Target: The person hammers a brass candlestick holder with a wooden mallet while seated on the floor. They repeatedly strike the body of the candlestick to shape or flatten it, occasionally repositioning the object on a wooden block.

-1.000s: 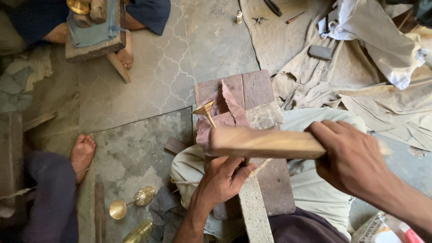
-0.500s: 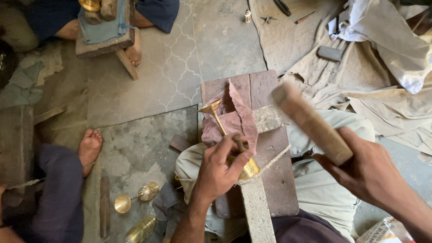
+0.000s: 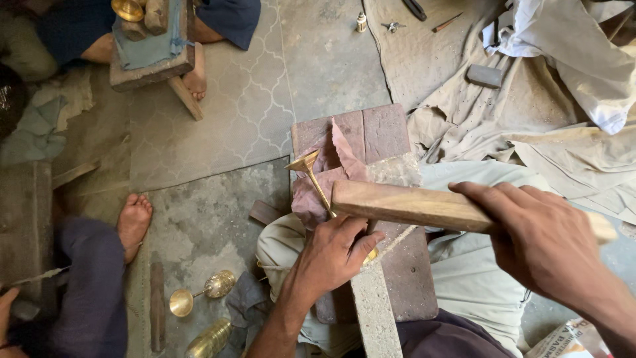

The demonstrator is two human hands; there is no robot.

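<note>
brass piece [image 3: 317, 183] pinned by left hand [image 3: 329, 255]; right hand [image 3: 540, 242] grips wooden mallet [image 3: 411, 205].

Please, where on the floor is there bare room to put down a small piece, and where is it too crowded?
Bare: the patterned floor between the wooden stool and the reddish block. Crowded: by the brass goblets and around the left hand, brass stem and wooden mallet.

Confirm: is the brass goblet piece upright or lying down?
Lying down: the brass goblet piece rests sideways on the wooden block, held by the left hand.
</note>
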